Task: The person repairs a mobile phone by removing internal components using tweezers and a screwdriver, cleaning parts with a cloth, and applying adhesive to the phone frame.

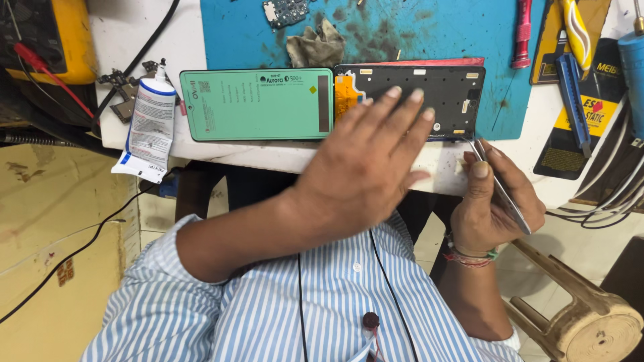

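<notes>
Head view, bench seen from above. Landmark: the black phone frame (429,90), lying flat at the near edge of the blue work mat (376,33). Left hand (365,164) is spread flat, fingers together and extended, fingertips resting on the near middle of the frame; it holds nothing and seems to be pinning the frame down. Right hand (493,201) sits just off the frame's near right corner, thumb and forefinger pinched on metal tweezers (500,188); the tips point at that corner and appear to touch its edge, though contact is too fine to confirm. Directly left of the frame, touching it end to end, lies a green-filmed display panel (258,104), joined by an orange flex (345,90) at the seam. Further left of the frame, past the panel, a white adhesive tube (149,127) lies on the table. Beyond the frame, on the mat: a grey rag (316,45) and a small circuit board (285,11). Right of the frame: a red-handled tool (522,33) and a blue-handled tool (573,97). Judgement on technique: keep the flat left palm's pressure even so the frame cannot slide; work the tweezers at a shallow angle along the edge, with small strokes; avoid any pull toward the flex seam, which looks the easiest part to tear.
</notes>
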